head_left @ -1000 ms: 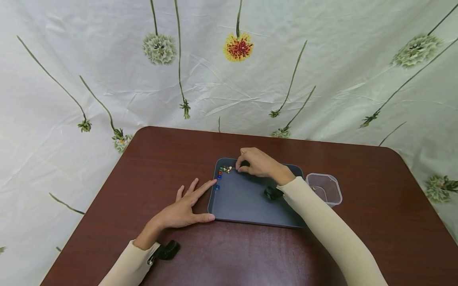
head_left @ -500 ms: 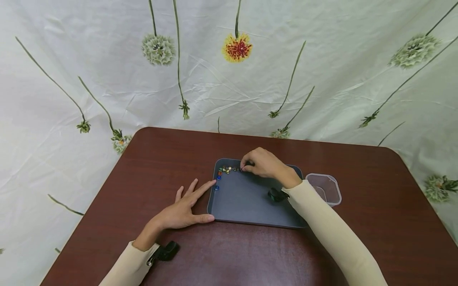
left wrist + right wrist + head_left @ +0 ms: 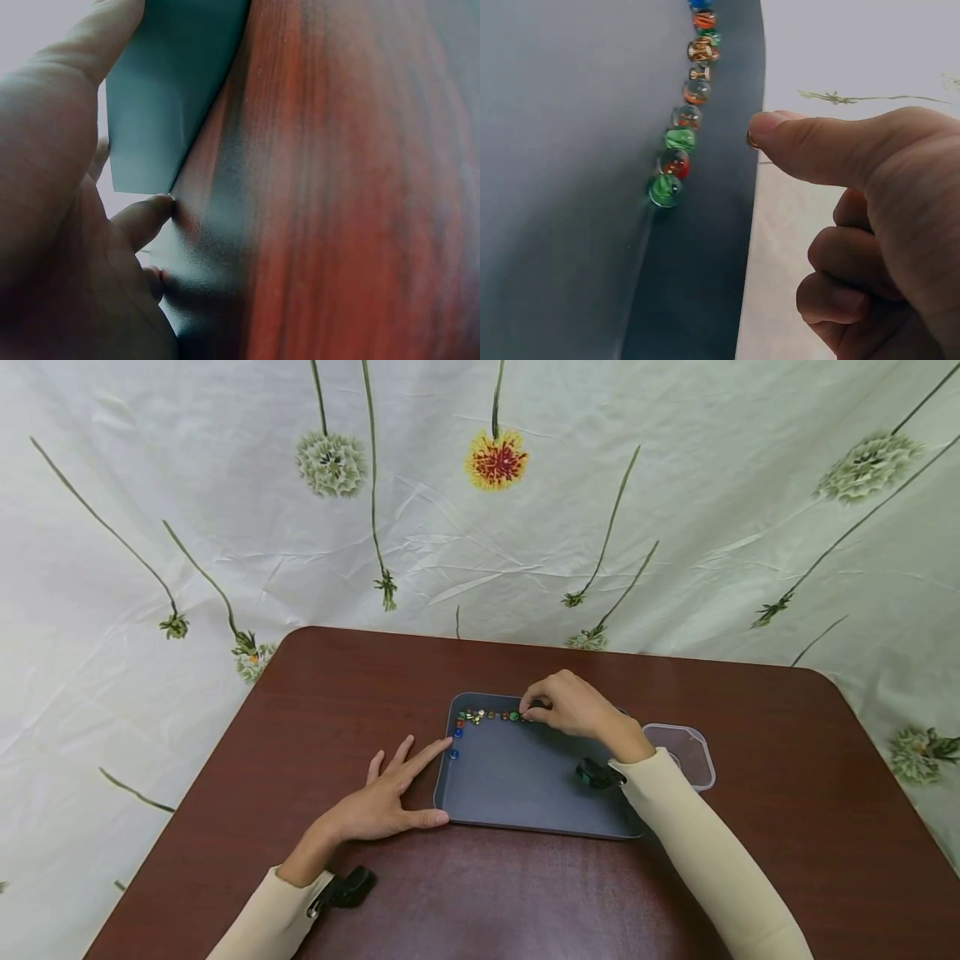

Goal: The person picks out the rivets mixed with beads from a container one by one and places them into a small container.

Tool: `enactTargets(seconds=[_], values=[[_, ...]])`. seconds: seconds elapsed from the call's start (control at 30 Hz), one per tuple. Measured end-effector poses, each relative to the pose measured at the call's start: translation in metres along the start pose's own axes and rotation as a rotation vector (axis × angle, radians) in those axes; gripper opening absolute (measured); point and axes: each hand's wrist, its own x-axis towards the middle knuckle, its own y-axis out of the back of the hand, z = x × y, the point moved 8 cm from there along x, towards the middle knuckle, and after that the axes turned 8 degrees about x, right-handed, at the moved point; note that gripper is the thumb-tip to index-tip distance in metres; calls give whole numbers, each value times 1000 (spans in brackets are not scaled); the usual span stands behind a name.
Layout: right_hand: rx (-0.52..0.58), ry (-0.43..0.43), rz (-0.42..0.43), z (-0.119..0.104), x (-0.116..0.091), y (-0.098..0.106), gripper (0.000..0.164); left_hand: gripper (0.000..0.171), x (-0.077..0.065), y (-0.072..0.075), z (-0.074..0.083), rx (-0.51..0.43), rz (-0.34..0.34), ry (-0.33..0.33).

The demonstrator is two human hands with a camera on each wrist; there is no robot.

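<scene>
Along the far edge of a grey tray [image 3: 536, 777] runs a row of glass marbles [image 3: 505, 715], turning down the left side to blue ones [image 3: 454, 754]. In the right wrist view, small gold spool-shaped pieces [image 3: 700, 73] sit among them, and a green marble [image 3: 665, 190] ends the row. My right hand [image 3: 573, 703] is over the tray's far side, thumb and fingertip pinching a small gold-coloured piece [image 3: 751, 140], mostly hidden. My left hand [image 3: 382, 802] lies with straight, spread fingers at the tray's left edge, index fingertip and thumb against it.
A clear plastic container [image 3: 693, 756] stands right of the tray, partly behind my right forearm; its contents are hard to make out. Both sit on a dark red-brown wooden table [image 3: 360, 685]. A flower-printed cloth [image 3: 450, 527] hangs behind.
My right hand has moved to the right along the tray's far edge. Red and green marbles now show in the row to its left. My left hand stays in place.
</scene>
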Motion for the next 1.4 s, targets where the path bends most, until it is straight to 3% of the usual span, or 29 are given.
enactTargets(seconds=[0.23,0.5,1.07,1.4], values=[[14,20,36,-2,-12,9,10,93,0,0,0,-3,-2,0],[91,-27,89,3,-28,22,11,93,0,0,-1,2,0,2],[67,-28,136,4,-53,32,11,93,-1,0,-2,11,5,8],[69,-72,165,26,-86,43,10,93,2,-1,-2,12,1,0]])
